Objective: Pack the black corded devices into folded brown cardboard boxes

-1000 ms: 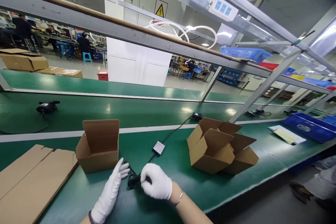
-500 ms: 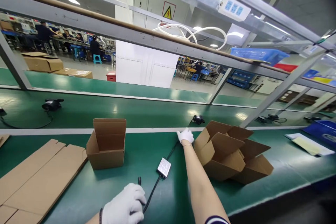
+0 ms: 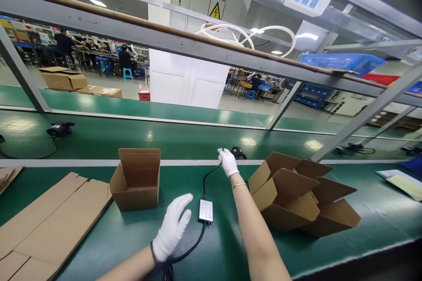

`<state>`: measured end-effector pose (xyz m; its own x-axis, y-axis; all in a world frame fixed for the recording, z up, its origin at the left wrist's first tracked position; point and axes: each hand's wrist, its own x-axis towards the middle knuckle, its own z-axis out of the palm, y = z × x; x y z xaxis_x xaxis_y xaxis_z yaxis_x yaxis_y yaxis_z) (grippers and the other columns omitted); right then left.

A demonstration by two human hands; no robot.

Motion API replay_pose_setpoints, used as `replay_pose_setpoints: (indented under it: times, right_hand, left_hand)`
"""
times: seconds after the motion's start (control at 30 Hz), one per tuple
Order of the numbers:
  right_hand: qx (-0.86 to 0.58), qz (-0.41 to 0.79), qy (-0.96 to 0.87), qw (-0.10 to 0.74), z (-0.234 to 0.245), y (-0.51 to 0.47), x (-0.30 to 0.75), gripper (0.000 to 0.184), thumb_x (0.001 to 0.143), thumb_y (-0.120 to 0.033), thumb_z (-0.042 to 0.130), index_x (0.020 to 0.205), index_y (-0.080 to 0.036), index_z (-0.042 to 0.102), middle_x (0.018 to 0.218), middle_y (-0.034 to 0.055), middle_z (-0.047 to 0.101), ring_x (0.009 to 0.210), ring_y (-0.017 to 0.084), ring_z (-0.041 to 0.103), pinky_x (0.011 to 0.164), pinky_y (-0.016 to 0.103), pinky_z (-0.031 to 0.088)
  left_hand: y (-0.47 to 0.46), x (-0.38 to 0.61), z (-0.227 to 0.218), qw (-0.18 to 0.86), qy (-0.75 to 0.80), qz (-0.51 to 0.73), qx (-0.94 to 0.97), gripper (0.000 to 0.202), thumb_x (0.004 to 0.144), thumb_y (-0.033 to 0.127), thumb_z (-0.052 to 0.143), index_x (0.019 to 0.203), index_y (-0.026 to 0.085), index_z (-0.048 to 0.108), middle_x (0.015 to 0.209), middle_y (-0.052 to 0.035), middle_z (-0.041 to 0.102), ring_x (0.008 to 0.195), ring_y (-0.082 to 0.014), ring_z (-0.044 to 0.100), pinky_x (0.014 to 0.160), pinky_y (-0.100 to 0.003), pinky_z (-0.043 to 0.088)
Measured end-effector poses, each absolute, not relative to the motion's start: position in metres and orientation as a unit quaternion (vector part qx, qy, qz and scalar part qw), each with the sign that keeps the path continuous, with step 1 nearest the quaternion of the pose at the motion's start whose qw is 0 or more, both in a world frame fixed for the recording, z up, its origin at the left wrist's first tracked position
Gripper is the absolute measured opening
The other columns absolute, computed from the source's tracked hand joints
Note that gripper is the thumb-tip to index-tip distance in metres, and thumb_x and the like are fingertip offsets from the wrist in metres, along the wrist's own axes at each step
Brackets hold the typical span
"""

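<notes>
My right hand (image 3: 228,162), in a white glove, is closed on a black cable (image 3: 208,177) just beside a small round black device (image 3: 238,153). The cable runs down to a silver labelled box (image 3: 206,210) lying on the green worktop. My left hand (image 3: 173,227), gloved too, is held with thumb and fingers apart and nothing in it. Below its wrist, a black cable (image 3: 193,246) curves from the silver box towards a dark bundle (image 3: 169,271) at the bottom edge. An open cardboard box (image 3: 136,197) stands left of the hands.
Flattened cardboard (image 3: 62,215) lies at the left. Open cartons (image 3: 290,202) stand close to my right forearm. A metal shelf frame (image 3: 283,105) crosses ahead, with a blue basket (image 3: 343,62) on it. Another black device (image 3: 60,129) rests at the far left. People sit in the background.
My right hand has moved slightly up and left, drawing the cable along, and the silver box has turned upright. My left hand has let go of the cable, risen and spread its fingers.
</notes>
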<state>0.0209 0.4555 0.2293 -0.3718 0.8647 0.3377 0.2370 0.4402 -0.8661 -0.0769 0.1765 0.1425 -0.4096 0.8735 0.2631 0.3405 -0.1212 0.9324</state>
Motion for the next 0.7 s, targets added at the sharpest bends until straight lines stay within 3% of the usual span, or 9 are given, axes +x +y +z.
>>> replay_pose_setpoints:
  times: [0.1, 0.2, 0.33, 0.53, 0.6, 0.7]
  right_hand:
    - [-0.324, 0.434, -0.727, 0.423, 0.24, 0.424, 0.04, 0.031, 0.094, -0.042, 0.04, 0.096, -0.017, 0.058, 0.059, -0.0046, 0.044, 0.05, 0.011, 0.043, 0.049, 0.024, 0.041]
    - [-0.281, 0.501, -0.692, 0.437, 0.25, 0.391, 0.063, 0.028, 0.092, -0.04, 0.043, 0.103, -0.017, 0.056, 0.059, -0.0058, 0.04, 0.056, 0.013, 0.048, 0.058, 0.027, 0.046]
    - [-0.256, 0.605, -0.637, 0.403, 0.246, 0.341, 0.092, 0.028, 0.091, -0.04, 0.051, 0.107, -0.017, 0.056, 0.058, -0.006, 0.036, 0.057, 0.015, 0.048, 0.058, 0.028, 0.044]
    - [-0.244, 0.647, -0.673, 0.264, 0.221, 0.282, 0.146, 0.032, 0.096, -0.043, 0.045, 0.101, -0.015, 0.06, 0.051, -0.0078, 0.027, 0.044, 0.008, 0.021, 0.043, 0.023, 0.018]
    - [-0.236, 0.607, -0.73, 0.206, 0.222, 0.274, 0.157, 0.035, 0.095, -0.047, 0.045, 0.097, -0.016, 0.063, 0.05, -0.0061, 0.032, 0.043, 0.009, 0.023, 0.042, 0.023, 0.018]
    - [-0.222, 0.479, -0.843, 0.107, 0.233, 0.268, 0.159, 0.034, 0.093, -0.047, 0.048, 0.084, -0.02, 0.066, 0.061, 0.0, 0.053, 0.053, 0.013, 0.044, 0.049, 0.024, 0.032]
  left_hand:
    - [0.215, -0.066, 0.15, 0.467, 0.478, 0.697, 0.261, 0.055, 0.094, 0.05, 0.041, 0.136, 0.013, 0.045, 0.142, -0.0161, 0.046, 0.13, -0.0246, 0.046, 0.115, -0.039, 0.03]
    - [0.25, -0.065, 0.15, 0.614, 0.362, 0.698, 0.075, 0.075, 0.093, 0.059, 0.034, 0.143, 0.002, 0.027, 0.146, -0.0274, 0.036, 0.126, -0.03, 0.05, 0.108, -0.04, 0.039]
    - [0.277, -0.074, 0.14, 0.655, 0.317, 0.686, 0.002, 0.094, 0.086, 0.074, 0.026, 0.144, 0.0, 0.02, 0.146, -0.0306, 0.031, 0.127, -0.0377, 0.047, 0.101, -0.047, 0.044]
    - [0.282, -0.082, 0.133, 0.644, 0.244, 0.719, -0.094, 0.097, 0.079, 0.082, 0.016, 0.133, 0.005, 0.039, 0.139, -0.0265, 0.042, 0.13, -0.04, 0.042, 0.092, -0.053, 0.048]
    - [0.279, -0.081, 0.137, 0.629, 0.216, 0.738, -0.115, 0.094, 0.079, 0.082, 0.012, 0.125, 0.007, 0.046, 0.133, -0.0239, 0.048, 0.126, -0.0382, 0.046, 0.089, -0.052, 0.05]
    - [0.272, -0.079, 0.144, 0.609, 0.172, 0.764, -0.125, 0.082, 0.082, 0.078, 0.014, 0.112, 0.013, 0.053, 0.118, -0.0182, 0.057, 0.112, -0.0322, 0.058, 0.084, -0.048, 0.053]
